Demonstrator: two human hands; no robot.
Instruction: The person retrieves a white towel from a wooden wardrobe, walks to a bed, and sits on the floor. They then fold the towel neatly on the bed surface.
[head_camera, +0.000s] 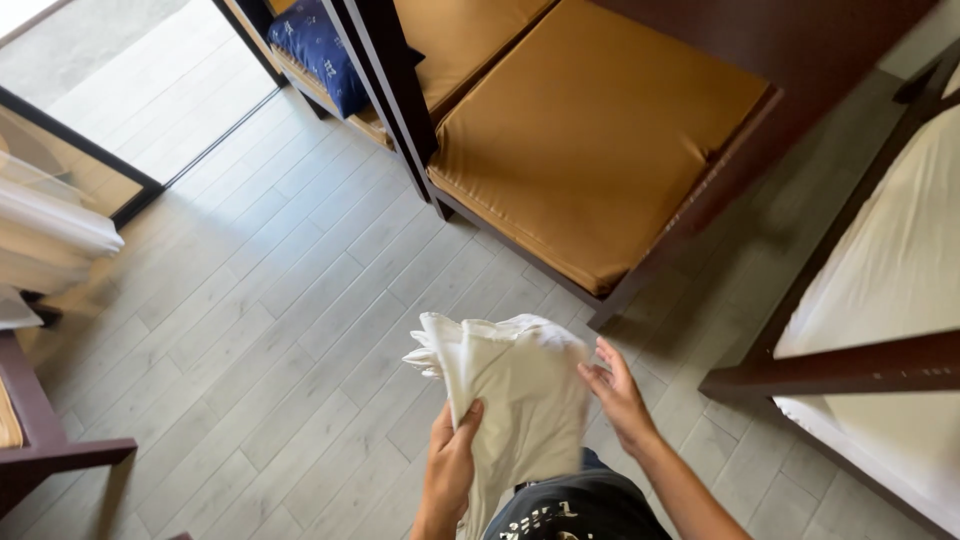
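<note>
A bunched cream-white cloth (520, 400) hangs in front of me over the grey plank floor. My left hand (450, 465) grips its lower left edge, thumb on the front. To the cloth's right, my right hand (618, 395) has its fingers spread, the fingertips touching the fabric's right side. The bottom of the cloth is hidden behind my dark shirt.
A dark wooden bunk frame with a tan mattress (590, 130) stands ahead. A bed with a cream sheet (890, 280) is on the right. A blue patterned pillow (320, 45) lies at the back. Stacked white linens (50, 235) and a wooden frame (40, 450) sit at the left.
</note>
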